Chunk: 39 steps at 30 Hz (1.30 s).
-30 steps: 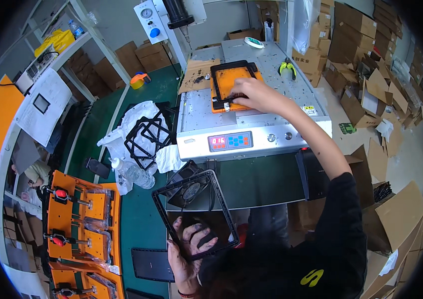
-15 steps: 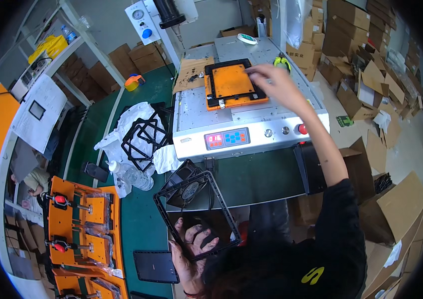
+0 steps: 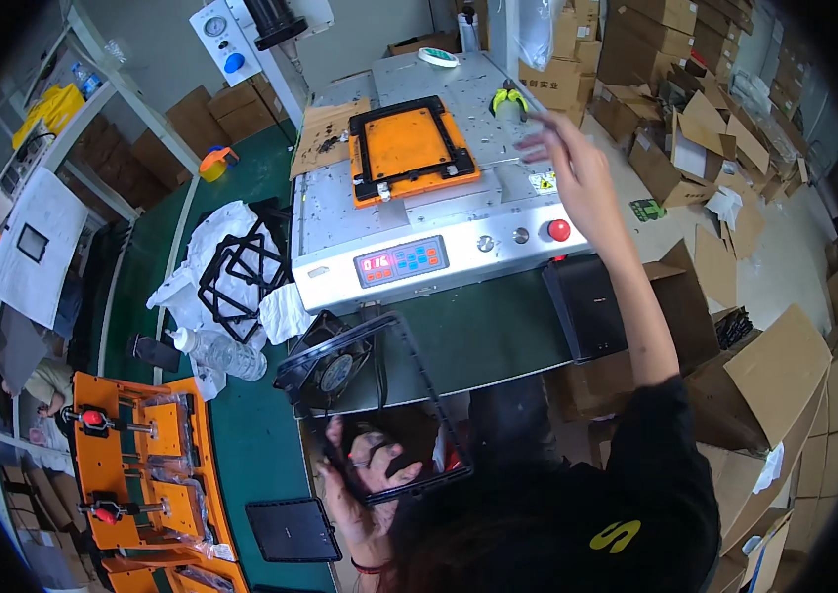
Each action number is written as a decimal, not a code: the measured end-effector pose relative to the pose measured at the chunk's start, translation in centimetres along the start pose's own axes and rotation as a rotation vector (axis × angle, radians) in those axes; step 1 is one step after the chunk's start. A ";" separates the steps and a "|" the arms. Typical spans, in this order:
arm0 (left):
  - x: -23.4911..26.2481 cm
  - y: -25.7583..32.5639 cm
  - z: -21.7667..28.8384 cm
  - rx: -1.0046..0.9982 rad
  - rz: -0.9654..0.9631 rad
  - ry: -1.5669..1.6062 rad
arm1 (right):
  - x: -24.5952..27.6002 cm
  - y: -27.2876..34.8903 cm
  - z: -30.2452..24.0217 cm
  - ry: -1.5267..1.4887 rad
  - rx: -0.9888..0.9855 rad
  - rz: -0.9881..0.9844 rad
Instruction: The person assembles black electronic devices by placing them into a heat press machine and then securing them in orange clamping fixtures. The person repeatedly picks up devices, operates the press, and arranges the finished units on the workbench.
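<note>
Gripping item one: your left hand (image 3: 372, 472) clasps the black rectangular frame (image 3: 379, 405) low over the desk (image 3: 483, 331), beside a small fan (image 3: 332, 368). Farther: grey machine (image 3: 439, 222) carrying an orange fixture plate (image 3: 409, 148). Farthest: your right hand (image 3: 572, 163), blurred, apparently empty, fingers spread.

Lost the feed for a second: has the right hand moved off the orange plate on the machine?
Yes. The right hand has left the orange plate and now hangs to its right, near the green pliers, above the red button.
</note>
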<state>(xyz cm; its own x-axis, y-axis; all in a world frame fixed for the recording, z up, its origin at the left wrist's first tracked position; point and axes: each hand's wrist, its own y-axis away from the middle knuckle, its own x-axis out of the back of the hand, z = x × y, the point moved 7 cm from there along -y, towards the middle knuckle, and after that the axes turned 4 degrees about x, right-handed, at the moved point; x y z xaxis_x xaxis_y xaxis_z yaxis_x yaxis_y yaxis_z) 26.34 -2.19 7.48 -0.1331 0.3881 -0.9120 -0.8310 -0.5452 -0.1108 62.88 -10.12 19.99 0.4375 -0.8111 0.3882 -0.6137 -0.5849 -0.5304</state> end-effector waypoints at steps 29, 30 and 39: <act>7.5 16.2 16.8 -0.767 0.428 -0.147 | -41.7 -2.0 -6.6 0.421 0.573 -1.343; 7.7 16.1 16.9 -0.766 0.430 -0.148 | -41.9 -2.3 -6.7 0.333 0.544 -1.397; 7.1 15.5 16.9 -0.780 0.496 -0.060 | -48.2 -12.4 -3.7 0.648 0.449 -0.730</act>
<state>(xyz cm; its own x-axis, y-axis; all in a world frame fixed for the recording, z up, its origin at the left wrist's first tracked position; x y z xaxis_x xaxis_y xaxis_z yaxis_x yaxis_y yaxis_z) 3.41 4.68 5.99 -0.4220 0.0023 -0.9066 -0.0759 -0.9966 0.0328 46.95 36.23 10.64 0.0876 -0.1846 0.9789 0.0106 -0.9825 -0.1862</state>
